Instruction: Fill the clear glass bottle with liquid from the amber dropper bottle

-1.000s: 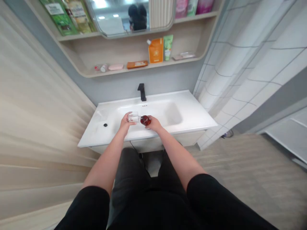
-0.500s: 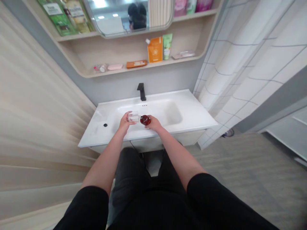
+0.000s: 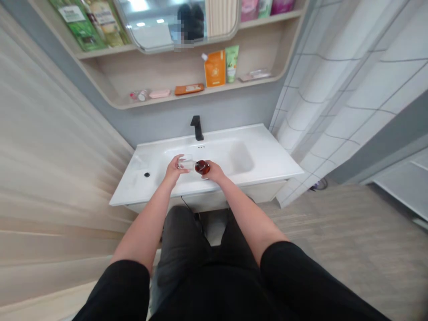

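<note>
Clear cylindrical container (image 3: 186,162), left hand (image 3: 172,171) clasping, axis along front edge of white basin (image 3: 264,171); dark-red rounded container (image 3: 202,167) just right, right hand (image 3: 214,172) clasping.

We count two grips (image 3: 173,171) (image 3: 212,171), one clear container (image 3: 186,163) and one red bottle (image 3: 202,167). Around these we find one sink (image 3: 244,156), one tap (image 3: 197,128), one mirror (image 3: 154,33) and one cabinet (image 3: 123,71). In the cabinet we number one orange pouch (image 3: 215,69), one green tube (image 3: 231,63), one pink case (image 3: 159,93), one flat orange packet (image 3: 189,89), two large bottles (image 3: 78,26) (image 3: 106,20) and three containers (image 3: 249,10) (image 3: 265,8) (image 3: 281,6) cut off by our view's edge.
</note>
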The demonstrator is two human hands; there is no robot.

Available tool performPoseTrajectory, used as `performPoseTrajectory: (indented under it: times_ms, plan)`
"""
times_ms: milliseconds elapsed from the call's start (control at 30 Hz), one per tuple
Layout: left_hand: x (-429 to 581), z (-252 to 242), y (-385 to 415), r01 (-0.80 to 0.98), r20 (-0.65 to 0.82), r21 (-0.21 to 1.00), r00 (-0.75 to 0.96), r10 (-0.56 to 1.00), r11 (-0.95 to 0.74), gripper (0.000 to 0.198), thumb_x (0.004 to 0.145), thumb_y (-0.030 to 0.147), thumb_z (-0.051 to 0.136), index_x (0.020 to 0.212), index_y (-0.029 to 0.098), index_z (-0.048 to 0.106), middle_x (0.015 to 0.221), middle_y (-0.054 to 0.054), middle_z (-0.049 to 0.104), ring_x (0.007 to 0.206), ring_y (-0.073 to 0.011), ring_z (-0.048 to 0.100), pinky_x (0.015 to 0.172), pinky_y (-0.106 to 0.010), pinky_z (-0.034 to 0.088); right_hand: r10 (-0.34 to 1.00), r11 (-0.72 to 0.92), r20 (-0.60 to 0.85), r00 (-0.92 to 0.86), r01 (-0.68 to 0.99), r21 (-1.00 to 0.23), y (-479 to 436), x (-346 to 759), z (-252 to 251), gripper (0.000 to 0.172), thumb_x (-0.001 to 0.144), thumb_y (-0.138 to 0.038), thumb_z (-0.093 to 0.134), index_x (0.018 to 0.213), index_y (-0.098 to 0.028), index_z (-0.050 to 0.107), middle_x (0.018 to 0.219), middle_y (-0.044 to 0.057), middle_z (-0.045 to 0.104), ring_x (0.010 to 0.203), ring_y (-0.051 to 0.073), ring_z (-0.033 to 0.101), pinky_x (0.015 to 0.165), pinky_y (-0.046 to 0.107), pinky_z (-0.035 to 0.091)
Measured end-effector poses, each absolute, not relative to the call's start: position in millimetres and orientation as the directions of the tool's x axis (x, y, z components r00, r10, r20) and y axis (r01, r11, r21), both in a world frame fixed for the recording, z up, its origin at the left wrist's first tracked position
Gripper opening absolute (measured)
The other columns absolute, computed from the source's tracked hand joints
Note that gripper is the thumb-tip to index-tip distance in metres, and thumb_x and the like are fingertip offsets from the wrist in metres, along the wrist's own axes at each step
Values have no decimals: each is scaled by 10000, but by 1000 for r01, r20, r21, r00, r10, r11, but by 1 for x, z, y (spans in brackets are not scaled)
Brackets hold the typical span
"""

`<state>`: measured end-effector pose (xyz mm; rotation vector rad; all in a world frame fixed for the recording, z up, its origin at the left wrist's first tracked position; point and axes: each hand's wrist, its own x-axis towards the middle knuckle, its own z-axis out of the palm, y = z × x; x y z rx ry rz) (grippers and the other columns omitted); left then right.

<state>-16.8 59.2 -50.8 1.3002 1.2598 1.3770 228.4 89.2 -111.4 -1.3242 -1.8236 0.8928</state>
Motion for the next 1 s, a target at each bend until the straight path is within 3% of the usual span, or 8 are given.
performPoseTrajectory:
  times_ms: [1000]
  plan:
    - [-23, -29, 71, 241, 160, 960, -58, 985, -141, 962, 363, 169, 1025, 1290, 232, 775, 1174, -70, 744, 860, -193, 580, 920, -438, 571, 965, 232, 139, -221, 476, -848, 89, 228, -110, 738, 593, -184, 1006, 1280, -272, 751, 1195, 17, 845, 1115, 306, 792, 1035, 430, 613]
